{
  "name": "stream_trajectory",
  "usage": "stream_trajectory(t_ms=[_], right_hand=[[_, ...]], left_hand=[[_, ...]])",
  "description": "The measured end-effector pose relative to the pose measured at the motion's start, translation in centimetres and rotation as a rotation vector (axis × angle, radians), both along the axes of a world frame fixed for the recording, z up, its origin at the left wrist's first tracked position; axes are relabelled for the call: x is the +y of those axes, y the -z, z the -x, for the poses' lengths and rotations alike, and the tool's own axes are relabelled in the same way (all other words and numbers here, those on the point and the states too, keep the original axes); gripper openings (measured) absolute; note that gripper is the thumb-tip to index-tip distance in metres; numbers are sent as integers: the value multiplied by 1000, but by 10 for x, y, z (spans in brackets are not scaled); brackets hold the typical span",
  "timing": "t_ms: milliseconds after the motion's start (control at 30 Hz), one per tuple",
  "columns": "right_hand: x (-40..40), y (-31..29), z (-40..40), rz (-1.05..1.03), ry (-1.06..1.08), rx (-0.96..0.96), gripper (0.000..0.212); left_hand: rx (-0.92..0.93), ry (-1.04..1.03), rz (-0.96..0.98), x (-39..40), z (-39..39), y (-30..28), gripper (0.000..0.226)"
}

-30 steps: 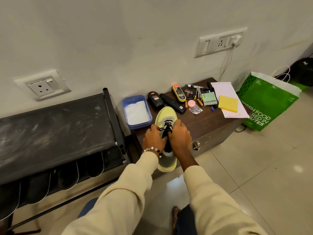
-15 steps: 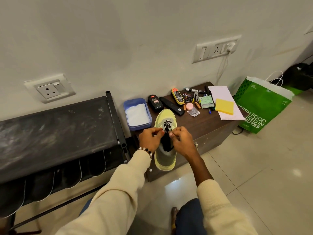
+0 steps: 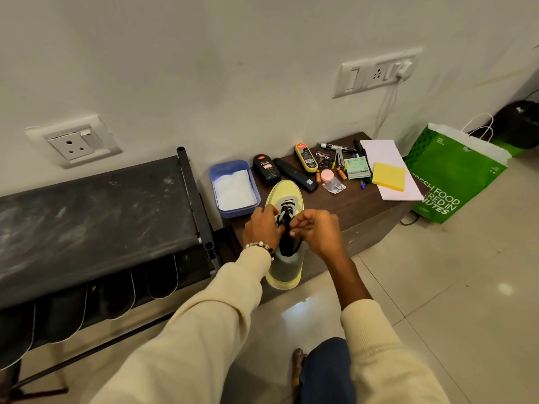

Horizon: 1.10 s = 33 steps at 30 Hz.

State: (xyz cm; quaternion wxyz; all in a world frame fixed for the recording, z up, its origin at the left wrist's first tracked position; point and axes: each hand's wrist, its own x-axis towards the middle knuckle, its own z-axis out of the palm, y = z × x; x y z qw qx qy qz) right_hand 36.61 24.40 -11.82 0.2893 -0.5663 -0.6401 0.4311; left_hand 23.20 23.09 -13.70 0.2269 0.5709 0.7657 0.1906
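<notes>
A pale yellow-green sneaker (image 3: 287, 193) with black laces lies on the dark wooden cabinet (image 3: 364, 205), toe toward the wall, heel hanging over the front edge. My left hand (image 3: 261, 228) sits on the shoe's left side and pinches the black lace (image 3: 284, 218) near the tongue. My right hand (image 3: 316, 231) is on the right side, fingers curled and pinching the lace too. Both hands meet over the shoe's opening and hide the middle of the lacing.
Behind the shoe stand a blue tray with white cloth (image 3: 234, 189), shoe polish bottles (image 3: 266, 170), a black brush (image 3: 296, 174), markers, a yellow sticky pad (image 3: 389, 176) and paper. A black shoe rack (image 3: 96, 217) is at left, a green bag (image 3: 455, 173) at right.
My hands have shifted from pressing on the shoe's sides to pinching the lace over the tongue. The right hand has lifted a little. The camera view has tilted slightly.
</notes>
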Motion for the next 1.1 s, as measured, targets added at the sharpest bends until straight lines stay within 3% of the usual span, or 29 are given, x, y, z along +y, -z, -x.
stream_trajectory(t_ms=[333,533,700,800,1100], right_hand=[[7,27,17,-308,49,-359,43],[24,24,30,61,157,-676,49],[26,26,36,175,300,-629,42],[22,28,34,195,319,-590,45],[10,30,14,374,136,-159,58]], left_hand=[[53,-98,162,4,-7,2,43],[127,-105,151,5,-12,7,37],[121,-173,247,9,-17,6,49],[24,-257,322,11,-17,9,54],[-241,-297,371,12,-11,6,62]])
